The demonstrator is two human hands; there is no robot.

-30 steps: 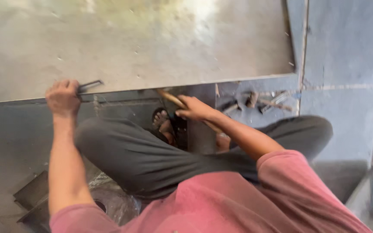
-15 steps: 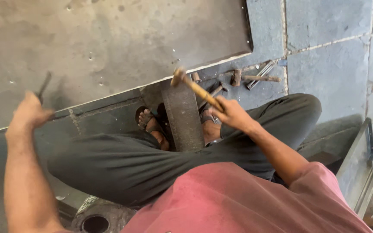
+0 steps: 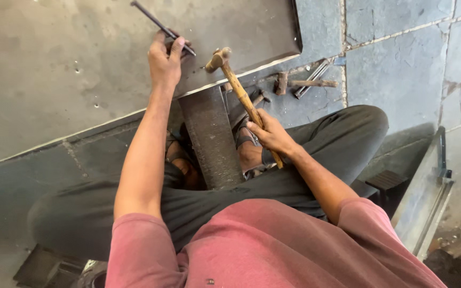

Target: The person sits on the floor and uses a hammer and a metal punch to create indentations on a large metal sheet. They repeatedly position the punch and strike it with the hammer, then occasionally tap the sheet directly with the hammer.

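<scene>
Seated on the floor (image 3: 401, 69), knees spread, a thick dark steel block (image 3: 212, 138) standing between the feet as an anvil. Large grey metal sheet (image 3: 81, 69) lies across the top of the block, its near edge running from lower left up to the right corner. Left hand (image 3: 165, 60) now sits at that near edge directly above the block, fingers pinched around a thin dark rod, a punch (image 3: 158, 24), which slants up and away to the left with its lower end against the sheet. Half a second ago this hand was far out along the left stretch of the edge; it has come in over the block. Right hand (image 3: 270, 133) is closed around the lower part of a wooden handle, hammer (image 3: 238, 88) raised, its metal head hovering just right of the punch hand, near but not touching. Earlier the hammer lay lower and flatter over the block; it has swung up toward the punch. Reads as punch placed and hammer brought in line, strike not yet landed. Spare hammer (image 3: 297, 84) and loose metal pieces lie on the floor beyond the sheet's right corner. A metal frame (image 3: 428, 186) stands at the right edge of the floor.
</scene>
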